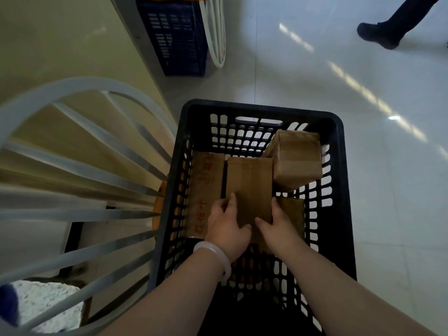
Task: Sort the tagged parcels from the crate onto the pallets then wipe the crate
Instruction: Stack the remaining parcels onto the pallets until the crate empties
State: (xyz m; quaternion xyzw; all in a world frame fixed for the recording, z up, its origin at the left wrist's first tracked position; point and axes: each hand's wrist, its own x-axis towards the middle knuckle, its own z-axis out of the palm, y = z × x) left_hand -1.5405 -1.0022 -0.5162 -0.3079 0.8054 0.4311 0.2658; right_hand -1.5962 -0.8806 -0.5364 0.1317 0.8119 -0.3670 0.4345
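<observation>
In the black crate (266, 109) on the floor, the middle parcel (249, 180) lies among the others, held at its near end. The left hand (225, 226) curls over its left edge, the right hand (278, 226) over its right. It is taped cardboard, probably stiff and light — best clasped by the side faces. Count: two crates — a second crate (174, 37) stands by the wall — and four parcels visible.
</observation>
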